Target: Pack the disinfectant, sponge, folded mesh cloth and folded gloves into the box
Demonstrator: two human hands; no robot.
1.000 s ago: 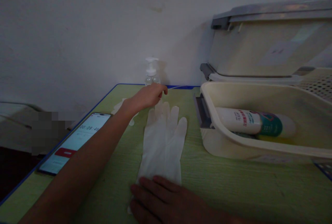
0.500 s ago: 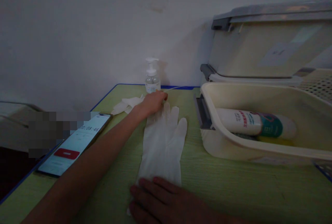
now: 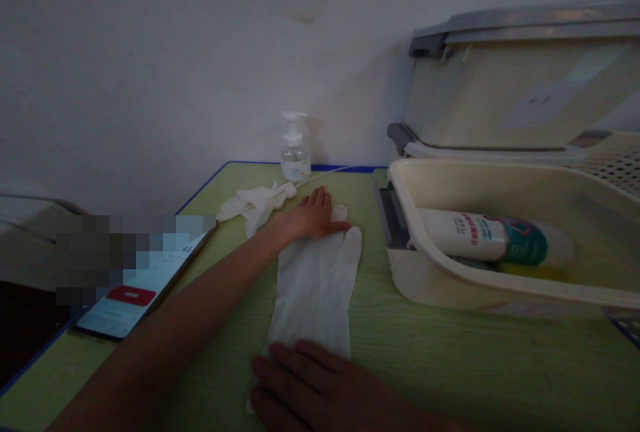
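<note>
Only got the head cam for this one, so I'll place everything off the flat white disposable glove (image 3: 307,295), which is lying palm-down or palm-up (can't tell which) on the green table (image 3: 440,372) with its fingers pointing away. The left hand (image 3: 314,213) is laid flat across the glove's fingertips, fingers together and thumb stuck out sideways, not pinching anything that I can see. The right hand (image 3: 310,385) is at the cuff end, fingers straight and slightly fanned, resting over the glove. My worry is the two hands pulling against each other: thin material like that could stretch, wrinkle or maybe tear if one slides while the other leans on it. Part of the finger end is hidden under the left hand, so a folded fingertip could go unnoticed too. Just past the glove's fingers and to their left there's a crumpled white glove (image 3: 263,202), close enough that a wide sweep could catch it, and maybe knock the pump bottle (image 3: 295,162) behind. Left of the flat glove is a smartphone (image 3: 131,295); the left forearm passes really near it, so dragging the elbow back might nudge it toward the table edge. The cream plastic tub (image 3: 403,275) on the glove's right seems out of harm's way.
</note>
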